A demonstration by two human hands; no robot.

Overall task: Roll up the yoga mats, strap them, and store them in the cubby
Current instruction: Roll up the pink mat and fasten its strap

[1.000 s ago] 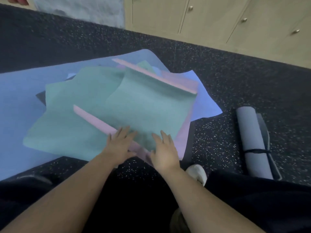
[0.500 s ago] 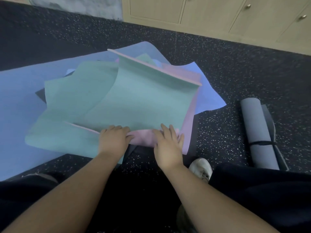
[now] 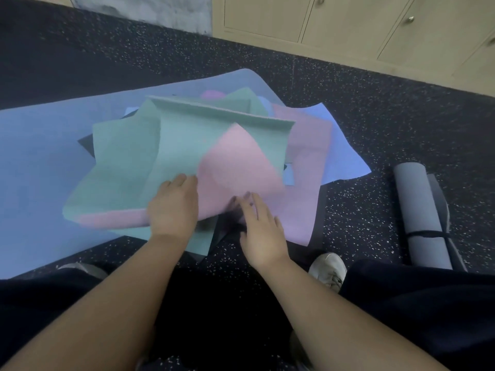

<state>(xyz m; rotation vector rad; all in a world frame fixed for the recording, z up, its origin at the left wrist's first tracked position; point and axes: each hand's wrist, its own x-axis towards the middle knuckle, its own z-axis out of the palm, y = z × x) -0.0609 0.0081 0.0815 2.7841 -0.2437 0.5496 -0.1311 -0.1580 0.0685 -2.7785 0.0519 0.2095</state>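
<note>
A mat that is teal on one side and pink on the other (image 3: pixel 182 145) lies crumpled on top of a pile. Its near end is turned over, so a pink flap (image 3: pixel 235 167) shows. My left hand (image 3: pixel 174 207) lies palm down on the folded near edge. With straight fingers, my right hand (image 3: pixel 259 226) touches the lower edge of the pink flap. Under the pile lie a lilac mat (image 3: pixel 305 162) and a large blue mat (image 3: pixel 40 156), spread flat on the floor. A grey mat (image 3: pixel 420 210), rolled and bound by a black strap (image 3: pixel 426 233), lies on the floor at the right.
The floor (image 3: pixel 375 116) is dark speckled rubber. Beige cabinet doors (image 3: pixel 348 22) with round knobs run along the far wall. My dark-trousered knees and a pale shoe (image 3: pixel 328 269) are close to the pile's near edge.
The near end of the teal mat has been turned forward, so a wide pink flap now shows. Both hands moved away from me with it.
</note>
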